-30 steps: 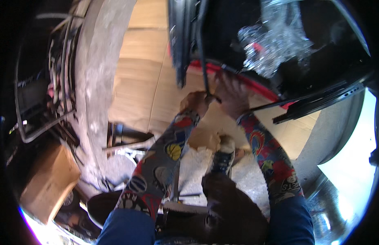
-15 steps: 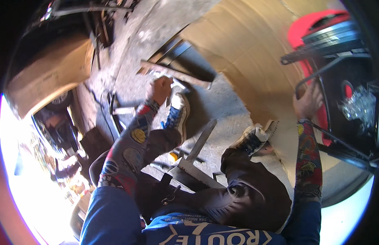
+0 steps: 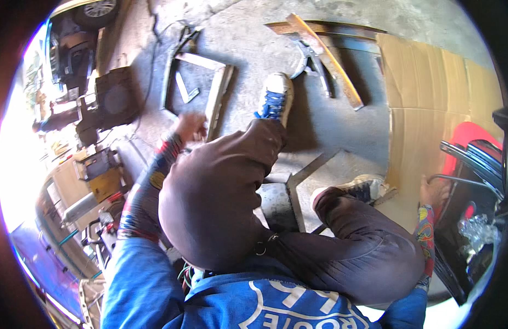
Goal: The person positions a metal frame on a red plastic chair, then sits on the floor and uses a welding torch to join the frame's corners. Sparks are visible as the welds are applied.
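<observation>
My left hand (image 3: 191,127) is smeared by motion beside a metal frame (image 3: 213,104) on the concrete floor, at the outer side of my left knee. Its fingers look partly curled, but whether anything is in them does not show. An L-shaped metal piece (image 3: 188,94) lies inside the frame. At the far right, my right hand (image 3: 434,193) is closed around a bent dark metal rod (image 3: 467,182) on a red and black piece of equipment (image 3: 469,135). Beyond my left shoe, clamp-type locking pliers (image 3: 314,66) lie beside a rusty angle bar (image 3: 330,64).
Flattened cardboard (image 3: 424,98) covers the floor at right. Another metal bar (image 3: 347,28) lies farther off. A metal stand (image 3: 278,203) is between my legs. Dark machinery (image 3: 114,96) and cluttered tools (image 3: 103,219) stand at left. Crumpled clear plastic (image 3: 476,236) rests on the equipment.
My view has swung left. My left hand has moved away from the angle bar to the metal frame; the pliers now lie apart from it. My right hand stays at the rod.
</observation>
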